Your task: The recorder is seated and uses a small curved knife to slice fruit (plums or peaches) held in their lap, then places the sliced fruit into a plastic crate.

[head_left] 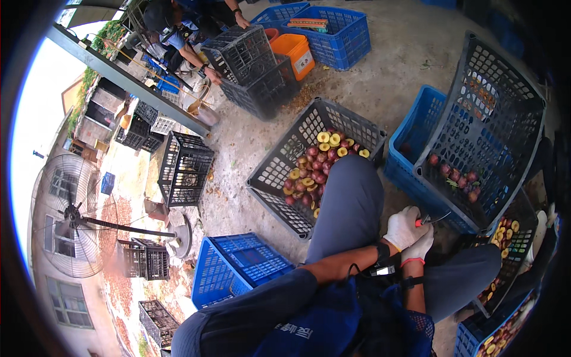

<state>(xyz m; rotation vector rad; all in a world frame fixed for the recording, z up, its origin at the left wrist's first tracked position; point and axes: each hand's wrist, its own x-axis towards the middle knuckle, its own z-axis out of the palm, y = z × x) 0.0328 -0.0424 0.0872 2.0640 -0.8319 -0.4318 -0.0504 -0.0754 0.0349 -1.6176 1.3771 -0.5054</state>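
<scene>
Head view is showing both gloved hands pressed together above the person's right knee. The left hand [402,227], in a white glove, is curling closed around something small that its fingers are hiding; I cannot tell what it is. The right hand [419,247], also gloved with a red cuff, is sitting just under and against the left, and it seems to be gripping a small cutter [429,221] with a red handle and a thin metal end poking out toward the right.

Just beyond the hands, a dark grey crate [505,89] is leaning tilted inside a blue crate [410,128], and a few whole reddish fruits [455,174] are lying in its lower corner. To the right, another dark crate [523,214] is holding halved fruit [507,229] showing yellow flesh. In front of the left knee, a grey crate [270,172] is holding a mix of whole and halved fruit [315,169]. Near the lower left, 1 blue crate [238,268] is standing on the concrete floor [386,65]. Farther off, another person's hand [213,75] is resting on stacked dark crates [250,65] beside an orange bucket [294,53].
</scene>
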